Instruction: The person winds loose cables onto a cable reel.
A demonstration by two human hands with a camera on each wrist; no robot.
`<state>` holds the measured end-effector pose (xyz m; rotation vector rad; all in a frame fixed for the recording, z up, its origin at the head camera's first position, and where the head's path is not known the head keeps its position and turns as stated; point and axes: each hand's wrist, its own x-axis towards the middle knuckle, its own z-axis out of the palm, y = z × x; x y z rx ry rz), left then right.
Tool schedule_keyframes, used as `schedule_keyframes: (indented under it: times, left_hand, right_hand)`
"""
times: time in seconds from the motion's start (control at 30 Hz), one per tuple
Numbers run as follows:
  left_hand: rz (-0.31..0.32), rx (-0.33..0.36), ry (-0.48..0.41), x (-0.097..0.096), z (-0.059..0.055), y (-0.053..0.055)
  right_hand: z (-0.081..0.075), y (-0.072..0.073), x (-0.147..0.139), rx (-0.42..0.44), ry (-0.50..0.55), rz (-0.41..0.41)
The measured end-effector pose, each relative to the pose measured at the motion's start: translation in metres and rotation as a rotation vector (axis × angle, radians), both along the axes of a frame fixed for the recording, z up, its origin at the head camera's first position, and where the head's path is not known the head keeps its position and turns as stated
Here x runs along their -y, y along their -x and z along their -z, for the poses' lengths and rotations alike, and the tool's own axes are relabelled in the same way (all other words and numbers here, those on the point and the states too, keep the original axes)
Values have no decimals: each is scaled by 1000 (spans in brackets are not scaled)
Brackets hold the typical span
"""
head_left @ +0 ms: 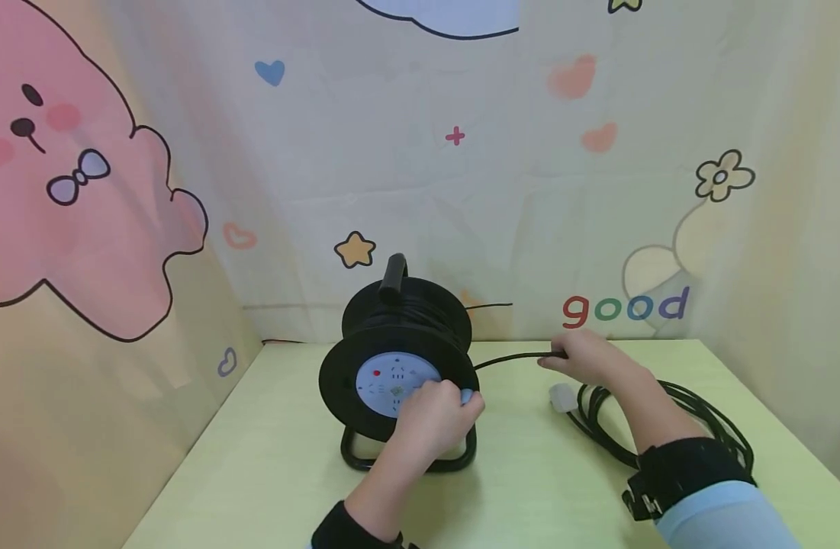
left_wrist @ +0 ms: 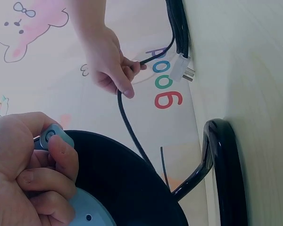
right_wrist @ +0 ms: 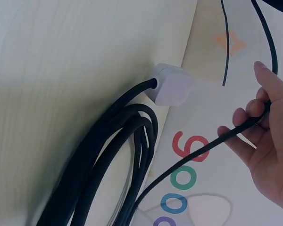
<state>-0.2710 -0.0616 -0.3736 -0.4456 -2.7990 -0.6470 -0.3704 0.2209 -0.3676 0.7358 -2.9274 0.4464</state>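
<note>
A black cable reel [head_left: 337, 366] with a blue socket face [head_left: 378, 385] stands upright on its tube stand. At the right edge of that face, my left hand [head_left: 433, 415] grips a small light-blue crank knob [left_wrist: 61, 134], fingers curled round it. To the right of the reel, my right hand [head_left: 591, 358] holds the black cable [head_left: 509, 357], which runs from the drum through its curled fingers. In the right wrist view the cable crosses the fingers and drops toward a loose coil [right_wrist: 104, 146]. A white plug [right_wrist: 172, 84] ends the coil.
The reel's carry handle [head_left: 394, 278] points up, and its black stand [head_left: 354, 461] rests on the pale table [head_left: 255, 473]. A printed curtain [head_left: 406, 168] hangs close behind the table. Another thin dark line [head_left: 491, 306] shows against the curtain behind the reel.
</note>
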Motion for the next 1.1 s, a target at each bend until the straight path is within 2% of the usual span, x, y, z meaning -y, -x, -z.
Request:
schedule_keyframes:
  times: [0.2, 0.4, 0.53, 0.7, 0.77, 0.9, 1.1]
  left_hand:
    - [5, -3, -8, 2, 0, -1]
    - [8, 11, -8, 2, 1, -1]
    - [10, 16, -8, 2, 0, -1]
    - [13, 35, -13, 1, 0, -1]
    - [9, 46, -10, 1, 1, -1]
    - [3, 74, 4, 1, 3, 0]
    - [13, 94, 7, 1, 6, 2]
  right_hand:
    - [6, 1, -7, -36, -44, 82]
    - [6, -1, -17, -29, -107, 184]
    - [2, -5, -29, -38, -146, 205]
    - [-3, -10, -57, -131, -197, 213]
    - [-4, -13, -73, -154, -196, 237]
    - [-4, -20, -101, -140, -162, 288]
    - [-4, -28, -111, -168, -131, 289]
